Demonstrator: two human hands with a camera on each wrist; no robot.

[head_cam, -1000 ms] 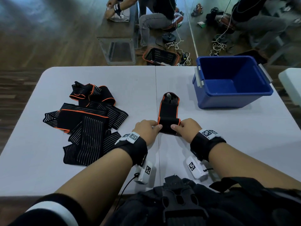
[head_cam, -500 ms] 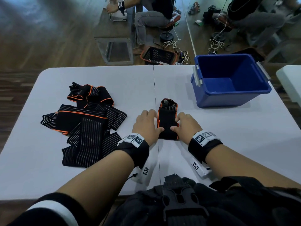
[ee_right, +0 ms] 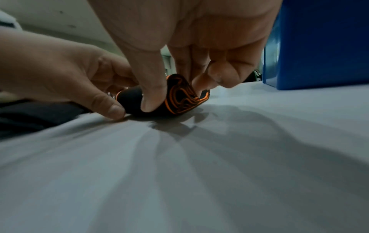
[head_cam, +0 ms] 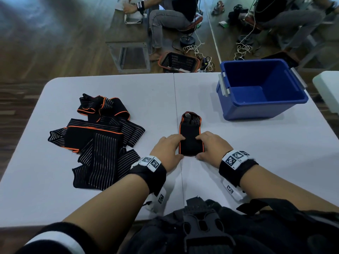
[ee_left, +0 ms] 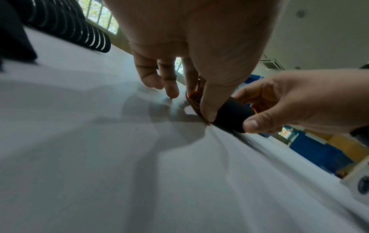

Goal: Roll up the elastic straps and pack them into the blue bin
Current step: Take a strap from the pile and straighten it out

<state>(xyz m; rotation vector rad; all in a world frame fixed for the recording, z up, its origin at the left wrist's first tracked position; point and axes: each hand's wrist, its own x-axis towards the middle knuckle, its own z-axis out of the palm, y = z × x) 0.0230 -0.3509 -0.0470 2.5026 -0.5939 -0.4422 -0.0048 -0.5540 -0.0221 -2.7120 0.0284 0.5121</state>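
Note:
A black elastic strap with orange edging [head_cam: 190,136] lies on the white table [head_cam: 256,153], its near end wound into a roll [ee_right: 179,97]. My left hand [head_cam: 169,149] grips the roll's left end, thumb behind and fingers over the top [ee_left: 207,102]. My right hand [head_cam: 211,145] grips the right end the same way [ee_right: 153,94]. The strap's short unrolled tail points away from me. The blue bin [head_cam: 260,88] stands at the far right with nothing visible inside. A heap of loose striped straps [head_cam: 99,142] lies to the left.
A second white table's corner [head_cam: 326,88] is past the right edge. Beyond the table are a mirror wall, a seated person [head_cam: 170,17], a black basket [head_cam: 178,62] and cords on the wooden floor. My dark chest rig [head_cam: 211,230] overhangs the near table edge.
Both hands have rolled the strap away from me. The roll has grown thicker and the flat tail ahead of it has become shorter.

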